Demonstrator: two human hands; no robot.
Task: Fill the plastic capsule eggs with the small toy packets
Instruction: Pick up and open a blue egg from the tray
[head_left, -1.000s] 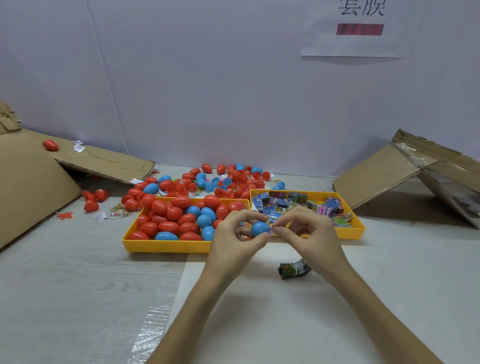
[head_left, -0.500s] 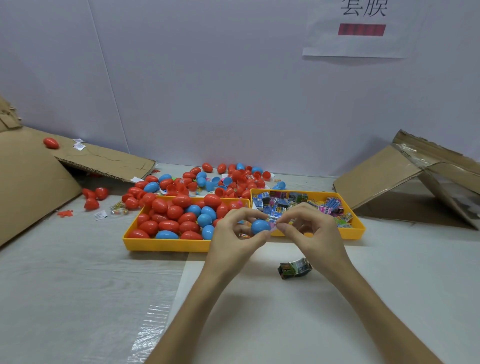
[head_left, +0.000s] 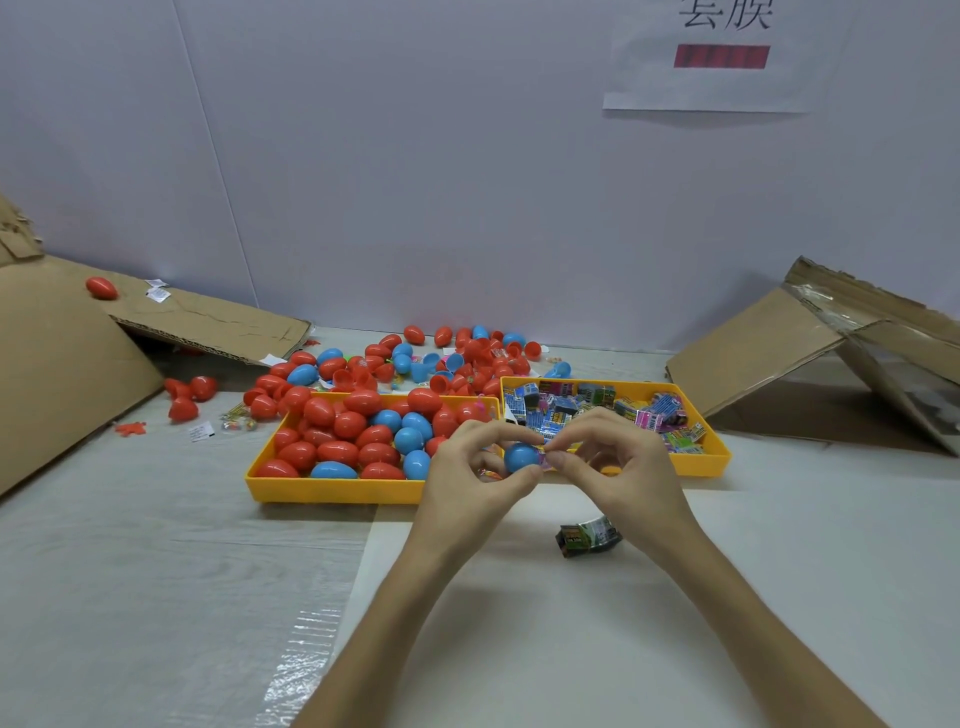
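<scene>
Both hands meet in front of the 2 yellow trays, raised above the desk (head_left: 156, 571). The left hand (head_left: 467, 470) grips a blue capsule egg (head_left: 519, 457) between its thumb below and curled fingers above. The right hand (head_left: 626, 467) pinches a small pink packet (head_left: 545, 458) between thumb and forefinger, right against the egg's right side. Whether the packet is already partly inside the egg cannot be told, as the fingers cover the joint.

The left tray (head_left: 332, 491) is filled with closed capsule eggs, mostly red with a few blue ones, and sits just behind the left hand. The right tray (head_left: 714, 462) touches it side by side and holds a heap of small printed toy packets. 1 dark green packet (head_left: 589, 538) lies alone on the desk, near the right wrist.

Behind the trays, a loose pile of eggs (head_left: 452, 358) and open egg halves, red and blue, spreads toward the wall. A few more red eggs lie well to the left, near a flattened cardboard sheet (head_left: 52, 374), and 1 red egg (head_left: 102, 287) rests on top of that cardboard. Another folded cardboard piece (head_left: 769, 348) leans on the right. A paper sign (head_left: 722, 78) hangs on the white wall.
</scene>
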